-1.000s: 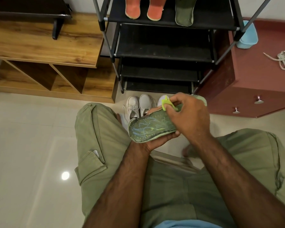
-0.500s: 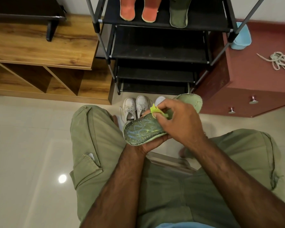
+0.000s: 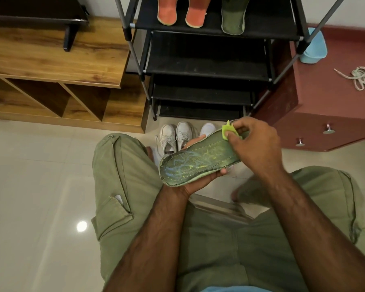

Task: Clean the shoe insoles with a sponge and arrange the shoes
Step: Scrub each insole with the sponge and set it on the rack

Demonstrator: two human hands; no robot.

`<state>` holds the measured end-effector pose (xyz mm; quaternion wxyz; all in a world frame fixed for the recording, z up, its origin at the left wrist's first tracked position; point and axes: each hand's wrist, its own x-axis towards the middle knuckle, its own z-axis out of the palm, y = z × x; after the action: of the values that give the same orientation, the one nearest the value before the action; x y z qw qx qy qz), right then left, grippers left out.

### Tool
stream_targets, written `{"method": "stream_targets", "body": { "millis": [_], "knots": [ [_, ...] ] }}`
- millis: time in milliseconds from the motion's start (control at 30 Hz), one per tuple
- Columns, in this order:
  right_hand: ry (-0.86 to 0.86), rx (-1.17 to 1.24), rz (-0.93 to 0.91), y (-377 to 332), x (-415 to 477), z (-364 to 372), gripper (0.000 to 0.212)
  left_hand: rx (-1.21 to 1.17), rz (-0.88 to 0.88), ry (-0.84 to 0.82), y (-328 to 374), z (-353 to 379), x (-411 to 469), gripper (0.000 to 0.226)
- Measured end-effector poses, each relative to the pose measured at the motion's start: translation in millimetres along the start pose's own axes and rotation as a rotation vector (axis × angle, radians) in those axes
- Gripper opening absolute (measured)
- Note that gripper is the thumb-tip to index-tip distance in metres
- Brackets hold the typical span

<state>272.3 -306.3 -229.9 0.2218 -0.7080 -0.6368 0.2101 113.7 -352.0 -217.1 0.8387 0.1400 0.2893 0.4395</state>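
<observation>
Cupping the green insole from below, the left hand curls its fingers round its edges, above the lap. The right hand pinches a yellow-green sponge against the insole's far end. Behind, white shoes stand on the floor before the black rack; two orange insoles lie on its upper shelf.

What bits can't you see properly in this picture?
Head view:
- Sponge: mostly hidden under fingers of the right hand.
- Green insole: far end covered by the right hand.
- Left hand: mostly beneath the insole.
- Orange insoles on the rack: cut off by the top edge.
- Third white shoe: behind the insole.
</observation>
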Motion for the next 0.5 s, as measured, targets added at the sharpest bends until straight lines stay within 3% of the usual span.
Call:
{"method": "stream_targets", "body": {
  "millis": [67,100,200,333,433,500],
  "knots": [
    [-0.033,0.031,-0.02,4,-1,0,0.009,0.008,-0.019,-0.083,2,2,2,0.069],
    [-0.052,0.036,-0.038,4,-2,0,0.01,-0.026,-0.046,-0.04,-3,-10,11,0.065],
    [-0.063,0.106,-0.048,5,-3,-3,0.012,-0.274,-0.207,0.058,-10,-36,24,0.07],
    [-0.08,0.133,-0.057,3,-5,-3,0.009,-0.381,-0.286,-0.114,-19,-47,33,0.083],
    [-0.162,0.122,-0.091,0,-11,0,0.01,-0.409,-0.265,-0.09,-21,-50,34,0.08],
    [-0.12,0.105,-0.043,4,-9,-2,0.011,-0.424,-0.219,-0.122,-20,-49,34,0.078]
  ]
}}
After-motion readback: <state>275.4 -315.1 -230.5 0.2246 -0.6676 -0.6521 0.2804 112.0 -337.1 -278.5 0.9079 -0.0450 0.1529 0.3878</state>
